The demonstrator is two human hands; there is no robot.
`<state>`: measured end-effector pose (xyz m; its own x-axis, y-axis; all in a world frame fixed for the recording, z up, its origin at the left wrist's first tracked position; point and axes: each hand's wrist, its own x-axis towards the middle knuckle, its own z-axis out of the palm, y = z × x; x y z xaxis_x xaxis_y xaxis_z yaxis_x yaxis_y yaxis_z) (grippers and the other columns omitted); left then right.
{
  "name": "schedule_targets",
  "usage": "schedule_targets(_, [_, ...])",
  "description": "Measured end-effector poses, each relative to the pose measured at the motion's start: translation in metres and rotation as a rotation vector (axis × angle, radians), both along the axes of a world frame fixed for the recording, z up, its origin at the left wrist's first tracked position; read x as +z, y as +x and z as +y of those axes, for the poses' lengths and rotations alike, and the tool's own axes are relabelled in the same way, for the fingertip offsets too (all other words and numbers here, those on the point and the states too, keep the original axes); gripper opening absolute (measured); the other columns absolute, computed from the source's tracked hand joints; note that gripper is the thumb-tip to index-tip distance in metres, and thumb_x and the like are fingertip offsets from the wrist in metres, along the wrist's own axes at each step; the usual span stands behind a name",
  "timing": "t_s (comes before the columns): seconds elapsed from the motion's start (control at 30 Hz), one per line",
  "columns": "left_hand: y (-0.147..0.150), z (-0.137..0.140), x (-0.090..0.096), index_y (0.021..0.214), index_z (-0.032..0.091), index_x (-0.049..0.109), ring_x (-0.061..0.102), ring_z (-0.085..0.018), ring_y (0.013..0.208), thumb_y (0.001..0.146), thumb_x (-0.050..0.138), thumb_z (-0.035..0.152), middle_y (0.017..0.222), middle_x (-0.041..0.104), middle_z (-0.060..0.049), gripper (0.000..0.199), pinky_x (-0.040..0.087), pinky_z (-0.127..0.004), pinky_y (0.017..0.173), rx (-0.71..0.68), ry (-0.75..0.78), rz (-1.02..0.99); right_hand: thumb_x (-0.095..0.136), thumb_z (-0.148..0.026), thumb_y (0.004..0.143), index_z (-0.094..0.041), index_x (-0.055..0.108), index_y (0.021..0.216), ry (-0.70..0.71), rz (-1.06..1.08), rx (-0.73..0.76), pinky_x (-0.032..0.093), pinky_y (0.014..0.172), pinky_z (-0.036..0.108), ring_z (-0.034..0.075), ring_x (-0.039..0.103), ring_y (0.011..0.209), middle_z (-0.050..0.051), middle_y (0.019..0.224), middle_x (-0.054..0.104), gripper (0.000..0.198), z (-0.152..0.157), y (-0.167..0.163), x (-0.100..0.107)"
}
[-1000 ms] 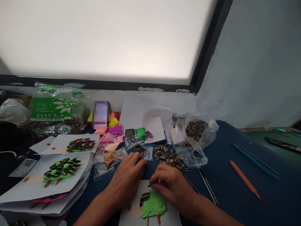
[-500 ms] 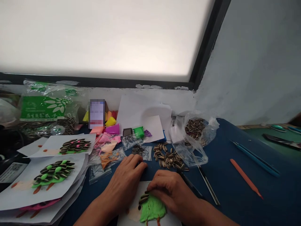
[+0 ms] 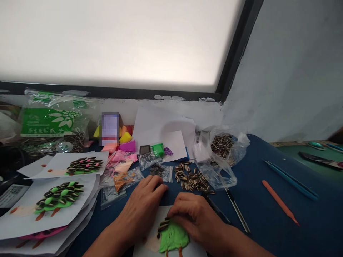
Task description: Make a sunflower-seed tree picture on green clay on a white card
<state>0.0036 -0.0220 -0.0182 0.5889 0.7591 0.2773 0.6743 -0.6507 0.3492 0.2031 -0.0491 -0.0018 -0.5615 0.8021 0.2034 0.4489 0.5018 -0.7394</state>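
Plainly, a blue tabletop (image 3: 265,228) carries everything, with a paper stack (image 3: 89,182) on the left. A white sheet (image 3: 198,251) lies near the person. Over its left edge the left hand (image 3: 142,203) rests palm down, fingers bent together; I cannot tell whether they grasp anything. The right hand (image 3: 195,214) has thumb and forefinger pinched at a seed (image 3: 167,218). Beyond is a loose seed pile (image 3: 195,180). On the sheet sits the green clay body (image 3: 174,239), the pinching fingertips at its top edge, dark seeds (image 3: 163,225) just beside them.
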Motion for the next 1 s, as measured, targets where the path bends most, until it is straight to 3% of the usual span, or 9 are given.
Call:
schedule_targets(0.57, [-0.0001,0.0004,-0.0033,0.105,0.018,0.061,0.052,-0.025,0.096,0.091,0.039,0.0,0.105,0.059,-0.009,0.031,0.048,-0.042,0.081,0.004,0.034,0.023,0.064,-0.007,0.087,-0.015,0.077,0.085,0.084,-0.17,0.031,0.046,0.069,0.023,0.015,0.062,0.077,0.005,0.082,0.065,0.015,0.0007,-0.0048,0.0012])
schedule_targets(1.0, [0.001,-0.0008,0.0007,0.102,0.018,0.062,0.051,-0.024,0.094,0.093,0.037,0.004,0.104,0.059,-0.008,0.03,0.047,-0.041,0.08,0.017,-0.003,0.037,0.058,-0.009,0.09,-0.017,0.074,0.086,0.044,-0.186,0.046,0.046,0.067,0.021,0.013,0.06,0.074,0.002,0.083,0.063,0.018,-0.0011,-0.0021,0.0067])
